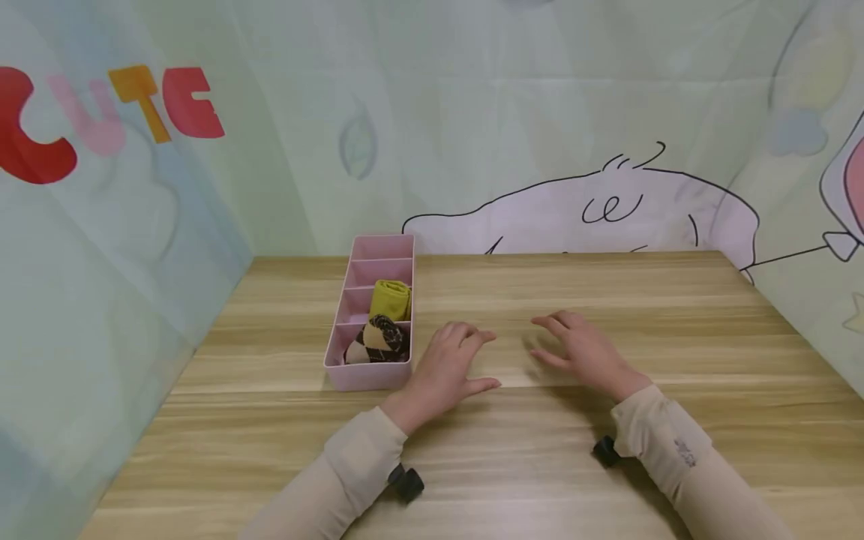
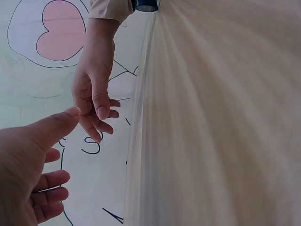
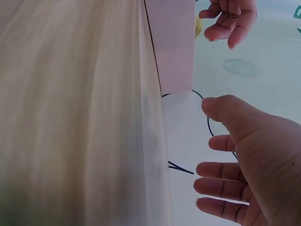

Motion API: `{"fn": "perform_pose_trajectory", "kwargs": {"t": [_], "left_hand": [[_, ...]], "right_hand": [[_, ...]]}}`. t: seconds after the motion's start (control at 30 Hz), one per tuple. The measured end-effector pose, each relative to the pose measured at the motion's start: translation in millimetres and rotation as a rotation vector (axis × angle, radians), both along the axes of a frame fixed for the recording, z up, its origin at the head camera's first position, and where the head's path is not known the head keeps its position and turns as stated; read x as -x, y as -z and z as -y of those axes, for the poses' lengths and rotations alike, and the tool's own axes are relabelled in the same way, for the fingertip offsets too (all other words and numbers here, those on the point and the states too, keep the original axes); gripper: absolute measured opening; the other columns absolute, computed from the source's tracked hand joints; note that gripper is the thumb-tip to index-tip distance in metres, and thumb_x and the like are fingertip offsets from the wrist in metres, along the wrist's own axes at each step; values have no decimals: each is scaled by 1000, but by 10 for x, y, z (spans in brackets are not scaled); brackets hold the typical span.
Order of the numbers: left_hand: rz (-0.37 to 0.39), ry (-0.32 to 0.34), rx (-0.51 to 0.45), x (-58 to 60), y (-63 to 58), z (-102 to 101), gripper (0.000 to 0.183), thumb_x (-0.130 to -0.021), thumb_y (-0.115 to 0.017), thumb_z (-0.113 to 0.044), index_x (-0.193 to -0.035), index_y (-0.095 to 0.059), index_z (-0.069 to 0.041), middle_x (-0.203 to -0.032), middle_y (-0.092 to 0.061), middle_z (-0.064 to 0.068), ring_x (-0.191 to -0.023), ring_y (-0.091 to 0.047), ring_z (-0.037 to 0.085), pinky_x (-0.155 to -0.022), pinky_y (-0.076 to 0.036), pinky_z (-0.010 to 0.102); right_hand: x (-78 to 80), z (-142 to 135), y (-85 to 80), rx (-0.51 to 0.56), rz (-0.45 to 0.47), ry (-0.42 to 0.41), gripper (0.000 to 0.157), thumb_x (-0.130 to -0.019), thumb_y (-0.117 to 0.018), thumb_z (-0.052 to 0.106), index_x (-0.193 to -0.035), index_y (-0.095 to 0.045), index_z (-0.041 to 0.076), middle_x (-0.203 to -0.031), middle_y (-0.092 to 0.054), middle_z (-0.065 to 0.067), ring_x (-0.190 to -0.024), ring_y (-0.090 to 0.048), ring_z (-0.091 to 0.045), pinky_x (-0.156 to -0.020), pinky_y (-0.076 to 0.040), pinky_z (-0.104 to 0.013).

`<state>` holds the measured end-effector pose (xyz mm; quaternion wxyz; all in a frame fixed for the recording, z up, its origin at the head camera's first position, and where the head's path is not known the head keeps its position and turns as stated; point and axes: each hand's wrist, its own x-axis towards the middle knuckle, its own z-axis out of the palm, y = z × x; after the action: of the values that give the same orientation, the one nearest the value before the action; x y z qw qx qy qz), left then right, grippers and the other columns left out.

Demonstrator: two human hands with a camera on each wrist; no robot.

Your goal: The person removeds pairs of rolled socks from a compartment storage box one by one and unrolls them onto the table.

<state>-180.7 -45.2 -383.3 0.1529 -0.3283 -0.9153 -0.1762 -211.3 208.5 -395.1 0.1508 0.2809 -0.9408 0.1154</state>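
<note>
A pink box (image 1: 367,377) with four compartments in a row stands on the wooden table, left of centre. Its nearest compartment holds a rolled sock (image 1: 383,339) in a black and beige diamond pattern. In the one behind sits a yellow-green rolled cloth (image 1: 390,300). My left hand (image 1: 445,365) hovers just right of the box's near end, thumb and fingers spread apart around nothing. Facing it across a gap, my right hand (image 1: 586,352) is likewise held loosely with its fingers parted and bare. Both hands also show in the left wrist view.
The wooden table (image 1: 513,465) reaches back to a pale printed curtain (image 1: 472,135) with cartoon drawings and coloured letters. Each sleeve carries a small black wrist camera, one on the left (image 1: 408,484) and one on the right (image 1: 605,451).
</note>
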Motion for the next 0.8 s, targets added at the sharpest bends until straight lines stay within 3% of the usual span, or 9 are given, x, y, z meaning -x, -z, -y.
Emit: {"fn": "perform_pose_trajectory", "kwargs": {"t": [0.13,0.33,0.5,0.67,0.8], "left_hand": [[1,-8,8,-9,-30,19,61,-76,-76,-45,-124,-59,-13,-114,-59,7,-111,-54,23,-103,-41,39],[35,3,7,-18,-77,55,57,-76,-78,-40,-122,-60,-13,-113,-60,6,-110,-54,23,-102,-41,39],[70,18,-9,-14,-135,90,55,-76,-79,-35,-121,-60,-11,-112,-61,7,-109,-55,25,-102,-42,41],[101,-10,-1,-11,-213,148,52,-76,-80,-33,-119,-62,-11,-111,-62,6,-108,-55,25,-99,-43,41],[79,-26,-25,-11,-266,206,49,-75,-81,-31,-116,-63,-11,-106,-61,6,-105,-55,24,-96,-43,40]], "right_hand": [[4,46,0,14,0,-9,50,-86,-69,36,-125,-59,7,-109,-62,-12,-98,-61,-29,-82,-53,-46],[13,101,-21,76,86,-19,44,-88,-68,33,-123,-60,7,-109,-63,-11,-89,-63,-24,-75,-54,-41],[14,124,-42,95,144,-18,42,-89,-66,32,-122,-60,7,-111,-63,-10,-91,-63,-23,-77,-54,-40],[20,154,-74,121,158,-21,39,-89,-67,30,-118,-63,5,-107,-65,-10,-90,-63,-22,-77,-54,-39],[28,200,-110,134,159,-33,38,-90,-66,29,-118,-63,3,-103,-67,-10,-88,-63,-21,-75,-54,-37]]}}
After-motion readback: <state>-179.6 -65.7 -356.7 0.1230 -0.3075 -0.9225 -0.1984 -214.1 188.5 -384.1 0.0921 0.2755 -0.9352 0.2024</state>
